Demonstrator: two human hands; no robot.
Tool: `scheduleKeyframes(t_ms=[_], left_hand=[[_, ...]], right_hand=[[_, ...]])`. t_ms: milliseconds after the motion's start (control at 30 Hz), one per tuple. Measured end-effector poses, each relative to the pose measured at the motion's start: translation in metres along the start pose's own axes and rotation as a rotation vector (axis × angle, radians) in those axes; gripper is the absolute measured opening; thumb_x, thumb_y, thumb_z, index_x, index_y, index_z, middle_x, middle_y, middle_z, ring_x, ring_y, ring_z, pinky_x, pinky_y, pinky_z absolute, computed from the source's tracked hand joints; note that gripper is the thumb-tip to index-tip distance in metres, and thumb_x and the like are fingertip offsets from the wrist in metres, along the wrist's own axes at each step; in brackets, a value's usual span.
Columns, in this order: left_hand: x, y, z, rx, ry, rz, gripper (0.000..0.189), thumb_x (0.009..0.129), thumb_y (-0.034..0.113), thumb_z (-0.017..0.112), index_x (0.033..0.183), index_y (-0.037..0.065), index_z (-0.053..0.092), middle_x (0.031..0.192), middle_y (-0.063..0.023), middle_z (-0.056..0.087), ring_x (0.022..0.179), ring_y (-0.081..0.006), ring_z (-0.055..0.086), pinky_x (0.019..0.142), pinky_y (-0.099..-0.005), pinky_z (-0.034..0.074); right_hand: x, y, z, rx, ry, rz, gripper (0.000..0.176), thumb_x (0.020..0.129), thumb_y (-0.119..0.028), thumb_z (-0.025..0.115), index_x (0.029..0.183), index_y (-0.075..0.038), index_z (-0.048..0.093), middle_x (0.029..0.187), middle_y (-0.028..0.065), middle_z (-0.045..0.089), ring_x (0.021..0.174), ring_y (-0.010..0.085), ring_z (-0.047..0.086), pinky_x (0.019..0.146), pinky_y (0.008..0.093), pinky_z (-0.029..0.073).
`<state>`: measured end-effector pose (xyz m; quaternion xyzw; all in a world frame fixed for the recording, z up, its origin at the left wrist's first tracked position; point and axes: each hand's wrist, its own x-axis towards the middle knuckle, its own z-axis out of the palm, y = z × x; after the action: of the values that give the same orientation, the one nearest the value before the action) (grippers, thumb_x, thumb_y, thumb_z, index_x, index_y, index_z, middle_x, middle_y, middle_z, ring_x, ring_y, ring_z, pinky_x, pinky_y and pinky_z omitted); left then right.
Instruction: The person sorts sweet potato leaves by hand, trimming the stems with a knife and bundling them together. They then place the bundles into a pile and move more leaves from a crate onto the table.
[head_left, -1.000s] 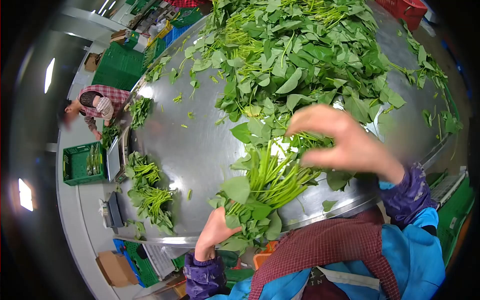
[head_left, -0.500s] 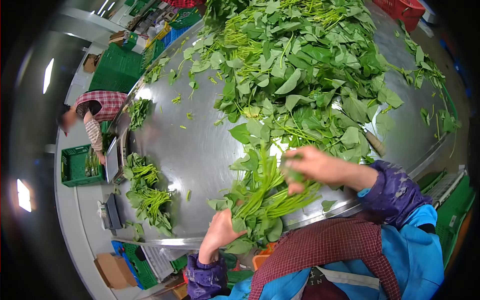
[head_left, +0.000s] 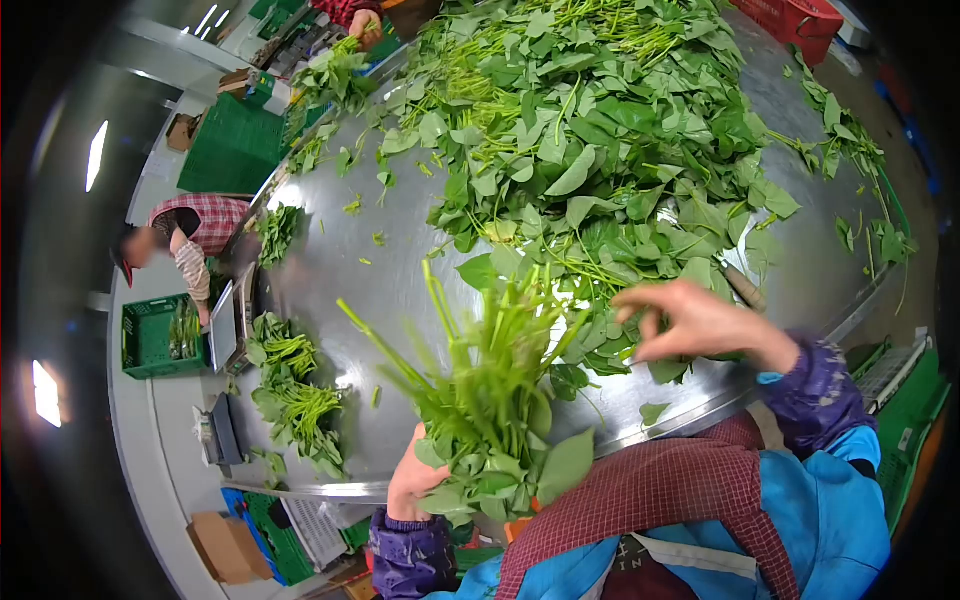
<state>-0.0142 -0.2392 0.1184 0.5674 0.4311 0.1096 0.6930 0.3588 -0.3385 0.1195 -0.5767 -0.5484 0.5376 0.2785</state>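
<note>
My left hand (head_left: 415, 475) is closed around a thick bunch of leafy greens (head_left: 490, 400). Its pale stems fan upward and its leaves hang near the table's front edge. To the right, my right hand (head_left: 695, 325) hovers over the near end of a large heap of leafy greens (head_left: 600, 130), with thumb and forefinger apart and no clear load between them. Just beyond it lies a tool with a wooden handle (head_left: 745, 287), its other end partly under leaves.
Tied-looking bundles of greens (head_left: 300, 400) lie on the metal table (head_left: 390, 330) at left. A co-worker (head_left: 205, 225) stands by a scale (head_left: 235, 320) and a green crate (head_left: 150, 335). Another person's hand (head_left: 366, 28) holds greens at the far edge. A red crate (head_left: 800, 25) stands far right.
The bunch in my left hand has tipped so its stems point up. My right hand has moved away to the right, its fingers spreading. A person with greens has appeared at the far edge.
</note>
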Motion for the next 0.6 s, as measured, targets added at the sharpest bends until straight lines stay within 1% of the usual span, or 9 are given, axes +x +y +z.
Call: scheduleKeyframes(t_ms=[67,167,200,267,367,400,500,533,600], left_hand=[[0.000,-0.004,0.006,-0.123,0.009,-0.015,0.050,0.068,0.007,0.068,0.114,-0.001,0.052,0.108,-0.0121,0.058,0.099,-0.0203,0.054,0.085,-0.0331,0.042],[0.008,0.000,0.010,-0.142,-0.033,-0.067,0.049,0.068,0.006,0.067,0.114,0.000,0.052,0.109,-0.0120,0.058,0.104,-0.0211,0.052,0.087,-0.0344,0.041],[0.011,0.003,0.011,0.054,-0.047,-0.028,0.049,0.068,0.006,0.067,0.114,-0.001,0.051,0.109,-0.0122,0.057,0.103,-0.0211,0.052,0.087,-0.0338,0.042],[0.018,0.008,0.016,0.444,-0.079,0.048,0.050,0.068,0.006,0.067,0.114,-0.001,0.050,0.109,-0.0125,0.057,0.100,-0.0212,0.053,0.086,-0.0325,0.042],[0.029,0.001,0.035,0.483,-0.028,0.135,0.053,0.066,0.009,0.068,0.115,-0.001,0.049,0.105,-0.0162,0.058,0.093,-0.0273,0.057,0.083,-0.0325,0.044],[0.029,0.002,0.040,0.742,-0.026,0.338,0.052,0.065,0.013,0.070,0.112,0.000,0.050,0.096,-0.0192,0.059,0.085,-0.0359,0.059,0.074,-0.0375,0.047],[0.024,0.009,0.071,1.134,0.160,0.257,0.053,0.059,0.017,0.078,0.102,0.001,0.052,0.088,-0.0163,0.059,0.082,-0.0339,0.059,0.070,-0.0396,0.047],[0.026,0.007,0.076,1.138,0.172,0.371,0.050,0.057,0.021,0.079,0.095,0.002,0.051,0.082,-0.0179,0.057,0.077,-0.0392,0.056,0.065,-0.0444,0.046],[0.024,0.015,0.081,1.190,0.169,0.297,0.049,0.058,0.022,0.078,0.094,0.002,0.051,0.082,-0.0178,0.058,0.077,-0.0384,0.057,0.064,-0.0437,0.046]], right_hand=[[0.025,0.015,0.019,0.152,-0.211,-0.030,0.091,0.065,-0.030,0.077,0.134,0.002,0.027,0.124,0.0150,0.049,0.100,0.0200,0.053,0.080,0.0288,0.046],[0.036,-0.004,0.038,0.442,-0.176,-0.201,0.113,0.059,-0.031,0.082,0.139,-0.001,0.008,0.137,0.0145,0.033,0.117,0.0212,0.042,0.092,0.0320,0.039],[0.041,-0.007,0.043,0.441,-0.186,-0.205,0.113,0.059,-0.031,0.082,0.139,-0.001,0.008,0.137,0.0145,0.033,0.117,0.0212,0.042,0.092,0.0320,0.039],[0.050,-0.011,0.051,0.246,0.075,-0.633,0.128,0.054,-0.035,0.085,0.140,-0.005,-0.005,0.142,0.0133,0.022,0.126,0.0210,0.029,0.103,0.0337,0.027],[0.050,-0.014,0.071,0.503,0.113,-0.547,0.131,0.052,-0.036,0.085,0.140,-0.008,-0.008,0.141,0.0139,0.023,0.128,0.0208,0.025,0.107,0.0332,0.018],[0.056,-0.009,0.077,0.543,0.203,-0.575,0.130,0.052,-0.033,0.086,0.141,-0.009,-0.007,0.141,0.0147,0.024,0.127,0.0213,0.027,0.106,0.0329,0.021],[0.057,-0.019,0.074,0.762,0.283,-0.455,0.130,0.051,-0.033,0.086,0.141,-0.009,-0.005,0.140,0.0145,0.026,0.127,0.0218,0.028,0.105,0.0331,0.023],[0.061,-0.017,0.075,0.735,0.321,-0.511,0.122,0.058,-0.023,0.085,0.141,-0.009,-0.002,0.139,0.0150,0.028,0.126,0.0213,0.030,0.104,0.0332,0.025],[0.057,-0.019,0.078,0.741,0.356,-0.523,0.115,0.061,-0.016,0.081,0.141,-0.009,-0.002,0.139,0.0152,0.028,0.126,0.0212,0.030,0.104,0.0332,0.025]])
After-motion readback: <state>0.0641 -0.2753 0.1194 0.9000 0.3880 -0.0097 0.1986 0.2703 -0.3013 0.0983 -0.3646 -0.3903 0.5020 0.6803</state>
